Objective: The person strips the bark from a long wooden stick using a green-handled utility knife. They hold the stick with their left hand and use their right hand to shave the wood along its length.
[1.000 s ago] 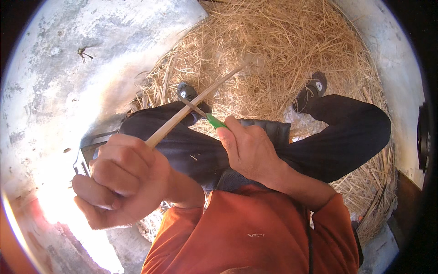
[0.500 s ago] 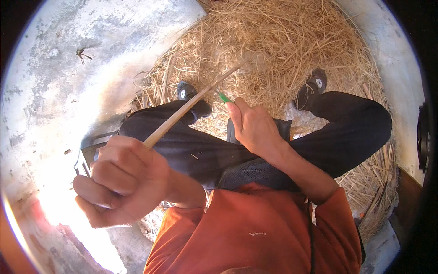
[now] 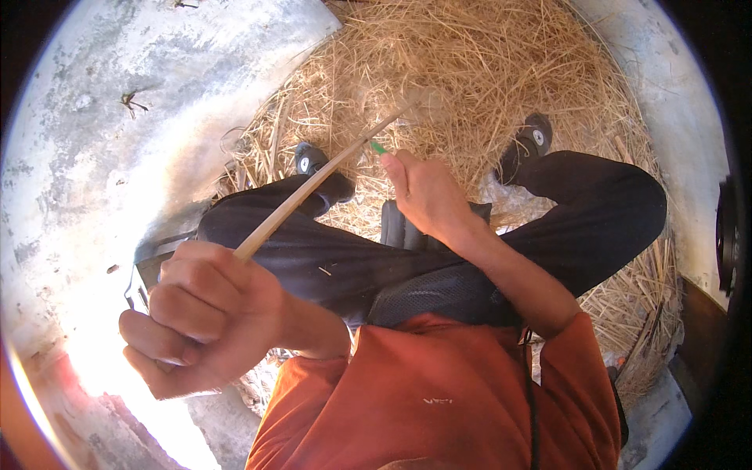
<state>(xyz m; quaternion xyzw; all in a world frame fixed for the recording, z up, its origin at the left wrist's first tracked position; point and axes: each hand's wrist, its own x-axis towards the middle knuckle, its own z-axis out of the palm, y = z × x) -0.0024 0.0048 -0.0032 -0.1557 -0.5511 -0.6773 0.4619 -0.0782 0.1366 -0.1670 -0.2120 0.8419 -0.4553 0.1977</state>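
In the lower left, my left hand (image 3: 207, 313) is closed around the near end of a long pale wooden stick (image 3: 301, 194). The stick slants away to the upper right and narrows toward its far end, above the straw. My right hand (image 3: 427, 192) grips a small knife with a green handle (image 3: 378, 147), thumb laid along it. The handle's tip meets the stick's far part; its thin blade is hardly visible there, so I cannot tell whether it cuts into the wood.
Loose dry straw (image 3: 470, 63) covers the ground ahead and around my dark shoes (image 3: 521, 149). My bent legs in black trousers (image 3: 595, 188) spread to both sides. A pale, stained slab (image 3: 180, 86) lies left, with a dark metal-edged object (image 3: 149, 266) beside my left hand.
My right hand and the knife have moved a little farther away along the stick. My left hand keeps its hold, and the whole view has shifted slightly.
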